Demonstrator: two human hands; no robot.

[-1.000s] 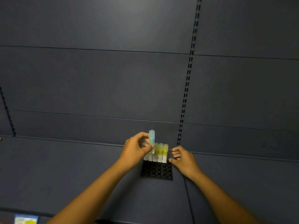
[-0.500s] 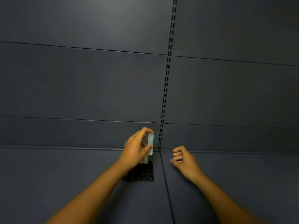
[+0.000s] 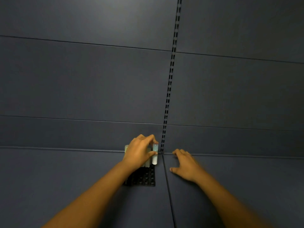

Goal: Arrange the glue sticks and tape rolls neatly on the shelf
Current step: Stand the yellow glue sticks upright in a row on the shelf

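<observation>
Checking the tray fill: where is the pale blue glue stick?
Head view, centre: left hand pinches the pale blue glue stick upright at the black tray's back right.

This looks like a shop, at a retail display unit. The dark blue-grey back wall is made of wide horizontal metal panels with thin seams between them. A vertical slotted upright, with paired punched holes of the kind that takes shelf brackets, runs from 12 o'clock down to the centre. Below it lies a flat shelf in the same colour, split by a seam that carries on toward 6 o'clock. Near the centre, a black studded display tray holds upright glue sticks in a row, set out like stationery stock. The lighting is dim and even.
</observation>
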